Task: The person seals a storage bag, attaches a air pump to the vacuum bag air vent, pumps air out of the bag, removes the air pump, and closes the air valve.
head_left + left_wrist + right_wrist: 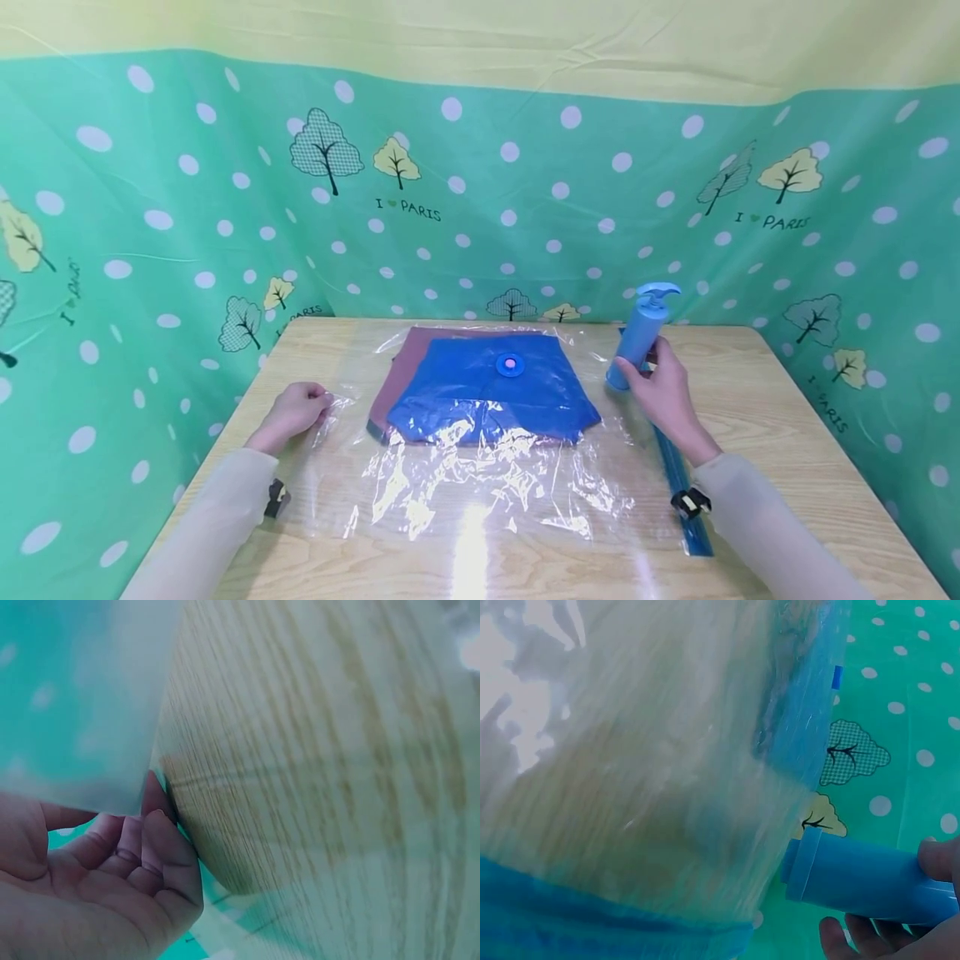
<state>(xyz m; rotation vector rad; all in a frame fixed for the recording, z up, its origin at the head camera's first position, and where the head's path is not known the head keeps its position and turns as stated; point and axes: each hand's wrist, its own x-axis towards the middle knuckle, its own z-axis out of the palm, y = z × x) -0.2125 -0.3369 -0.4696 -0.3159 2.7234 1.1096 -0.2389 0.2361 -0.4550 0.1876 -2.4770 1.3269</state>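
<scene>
A clear plastic vacuum storage bag (345, 492) lies flat, shiny and wrinkled. Inside it, a folded blue cloth (442, 392) rests on a mauve one (402, 367). A round blue valve with a pink centre (510, 365) sits over the blue cloth. My left hand (298, 408) pinches the bag's left edge between thumb and curled fingers. My right hand (667, 392) grips a blue hand pump (636, 337), held tilted at the bag's right side, its T-shaped handle on top. In the right wrist view, the pump (870, 877) shows its narrower end toward the bag.
A blue seal strip (686, 517) runs along the bag's right edge, partly behind my right wrist. The bag lies on a wood-grain table (795, 467). Green dotted curtain cloth (465, 200) with printed trees surrounds the table at the back and sides.
</scene>
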